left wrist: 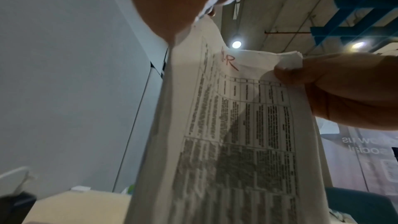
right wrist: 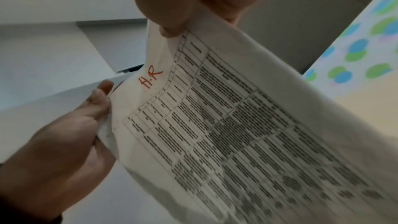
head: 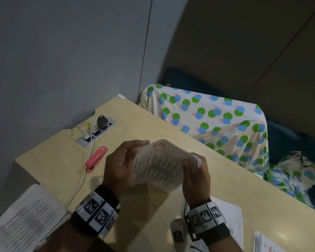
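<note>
we hold a sheaf of printed pages (head: 158, 168) up in the air above the desk (head: 135, 122), bowed between our two hands and not touching the desk. our left hand (head: 120, 166) grips its left edge, fingers curled over the top and thumb on the near side. our right hand (head: 195, 171) pinches the right top corner between thumb and fingers, and that corner is curled and crumpled there. the top page faces us: a ruled table of dense black print, too blurred to read, with "h.r" in red ink near the top edge. the left wrist view shows the sheaf's edge as several leaves thick.

on the desk to the left of our hands lies a red stapler (head: 96, 159). just beyond it sits a power strip (head: 96, 131) with a black plug and white cables (head: 80, 180) running toward us. more printed sheets (head: 22, 219) lie at the near left corner, and others (head: 231, 215) under our right wrist. beyond the desk's far edge a spotted cloth (head: 216, 122) in green, blue and pink drapes over something.
</note>
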`<state>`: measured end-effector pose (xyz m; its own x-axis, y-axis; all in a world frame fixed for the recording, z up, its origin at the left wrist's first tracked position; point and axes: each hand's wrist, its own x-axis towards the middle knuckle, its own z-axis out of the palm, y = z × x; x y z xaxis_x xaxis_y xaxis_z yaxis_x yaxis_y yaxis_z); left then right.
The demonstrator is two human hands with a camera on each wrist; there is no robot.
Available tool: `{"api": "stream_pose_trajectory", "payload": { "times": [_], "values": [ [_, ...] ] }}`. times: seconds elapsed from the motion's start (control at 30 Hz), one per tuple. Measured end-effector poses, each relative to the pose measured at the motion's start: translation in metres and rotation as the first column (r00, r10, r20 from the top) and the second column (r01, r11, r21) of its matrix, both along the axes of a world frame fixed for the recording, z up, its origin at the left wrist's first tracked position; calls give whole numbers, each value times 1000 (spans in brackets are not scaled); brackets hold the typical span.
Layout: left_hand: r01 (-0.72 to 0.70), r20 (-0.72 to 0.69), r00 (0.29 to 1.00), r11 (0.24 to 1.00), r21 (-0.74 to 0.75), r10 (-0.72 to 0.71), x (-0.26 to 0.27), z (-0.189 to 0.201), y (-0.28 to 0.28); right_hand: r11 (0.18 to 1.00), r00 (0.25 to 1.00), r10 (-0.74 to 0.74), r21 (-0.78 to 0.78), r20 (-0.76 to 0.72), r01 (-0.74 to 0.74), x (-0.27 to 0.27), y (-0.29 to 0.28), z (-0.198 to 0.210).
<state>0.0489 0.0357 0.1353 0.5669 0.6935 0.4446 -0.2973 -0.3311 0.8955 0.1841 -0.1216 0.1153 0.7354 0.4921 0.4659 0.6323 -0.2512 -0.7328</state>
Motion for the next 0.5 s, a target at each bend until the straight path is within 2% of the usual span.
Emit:
{"api": "stream_pose_trajectory", "payload": {
  "times": [0.2, 0.3, 0.33, 0.43, 0.5],
  "values": [
    [-10, -12, 1000, 1000, 4, 10, -4, -7, 2, 999, 998, 24, 41, -59, -21, -3, 0, -15],
    [111, -47, 991, 974, -199, -123, -5, -21, 8, 1000, 997, -12, 1, -81, 12, 0, 0, -17],
    [123, -76, 987, 965, -232, -144, -5, -28, 9, 999, 997, -38, -3, -72, 38, 2, 1, -16],
    [11, -229, 972, 985, -172, -51, -12, -37, 10, 998, 998, -51, -33, -23, 50, 9, 4, -8],
    [48, -264, 958, 971, -234, -111, -14, -42, 15, 995, 998, -35, -100, -55, 29, 15, 5, -8]
  ]
}}
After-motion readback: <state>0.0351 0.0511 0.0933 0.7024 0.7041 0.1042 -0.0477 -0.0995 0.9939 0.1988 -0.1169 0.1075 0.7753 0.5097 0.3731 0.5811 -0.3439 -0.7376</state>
